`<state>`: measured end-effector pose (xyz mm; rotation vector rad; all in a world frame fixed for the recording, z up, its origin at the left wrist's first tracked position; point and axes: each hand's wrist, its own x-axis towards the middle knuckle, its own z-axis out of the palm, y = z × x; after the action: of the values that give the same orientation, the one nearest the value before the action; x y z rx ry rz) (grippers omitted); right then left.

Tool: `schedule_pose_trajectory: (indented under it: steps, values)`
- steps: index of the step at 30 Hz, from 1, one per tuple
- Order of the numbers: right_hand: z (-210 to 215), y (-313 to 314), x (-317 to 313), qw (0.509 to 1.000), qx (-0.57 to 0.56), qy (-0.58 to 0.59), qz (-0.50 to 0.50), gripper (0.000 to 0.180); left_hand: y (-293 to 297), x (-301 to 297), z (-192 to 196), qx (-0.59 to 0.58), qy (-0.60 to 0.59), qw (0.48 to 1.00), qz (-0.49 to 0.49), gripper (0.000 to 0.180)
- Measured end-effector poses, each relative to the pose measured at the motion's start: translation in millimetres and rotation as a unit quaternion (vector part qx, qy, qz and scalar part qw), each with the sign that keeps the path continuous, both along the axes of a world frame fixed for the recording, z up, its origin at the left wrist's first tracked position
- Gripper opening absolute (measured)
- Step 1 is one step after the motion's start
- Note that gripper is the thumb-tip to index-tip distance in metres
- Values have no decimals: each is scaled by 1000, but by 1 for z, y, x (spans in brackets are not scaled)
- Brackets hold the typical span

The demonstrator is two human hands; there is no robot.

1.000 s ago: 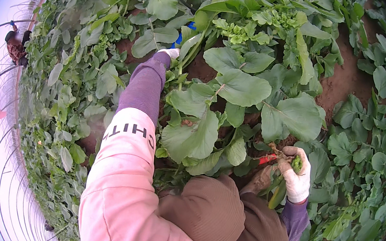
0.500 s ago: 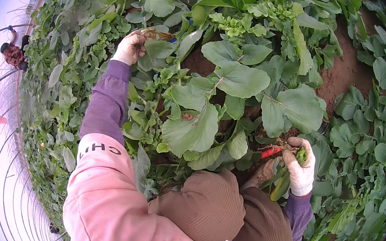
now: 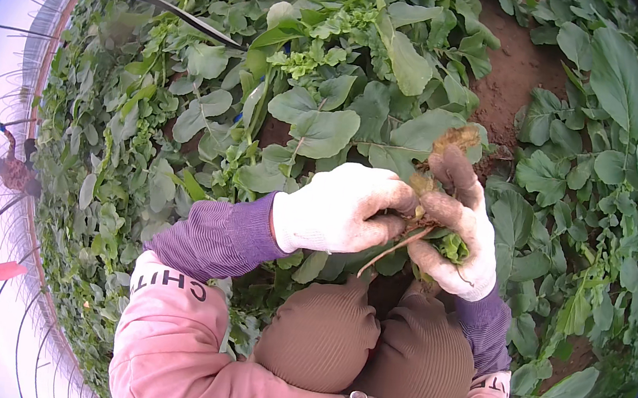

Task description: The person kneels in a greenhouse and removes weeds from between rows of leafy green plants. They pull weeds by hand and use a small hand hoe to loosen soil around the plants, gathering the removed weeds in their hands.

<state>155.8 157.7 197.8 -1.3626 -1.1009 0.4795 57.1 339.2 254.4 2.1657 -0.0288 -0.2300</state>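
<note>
1 L hand (image 3: 342,208), ctr., fingertips pinching 1 withered-lf. bunch (image 3: 420,183); 1 R hand (image 3: 466,230), 3 o'clock, fingers curled round same + 1 grn. sprig (image 3: 454,247); 2 knees (image 3: 317,334), 6 o'clock.

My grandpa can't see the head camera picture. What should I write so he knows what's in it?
A person's white-gloved left hand and right hand meet at withered yellow-brown leaves, with some fresh green leaves in the right palm. Below are two knees covered in brown ribbed cloth, with leafy green plants all around.
</note>
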Motion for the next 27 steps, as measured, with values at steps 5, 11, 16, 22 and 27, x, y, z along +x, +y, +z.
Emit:
schedule_pose_trajectory:
  steps: [5,11,16,22,27]
  values:
    - [-17,-22,17,920,34,328,-209,18,-2,53,-12,-82,75,992,-52,36]
    - [-58,-41,29,844,36,474,-249,24,40,132,-69,258,-66,961,-70,31]
    - [-70,-42,30,890,-73,403,-202,55,22,128,-106,432,214,824,-299,35]
    - [-73,-35,36,899,-230,367,-63,61,37,149,-129,214,52,973,-67,26]
    - [-81,-34,35,908,-191,367,-59,55,57,192,-150,462,-209,859,66,18]
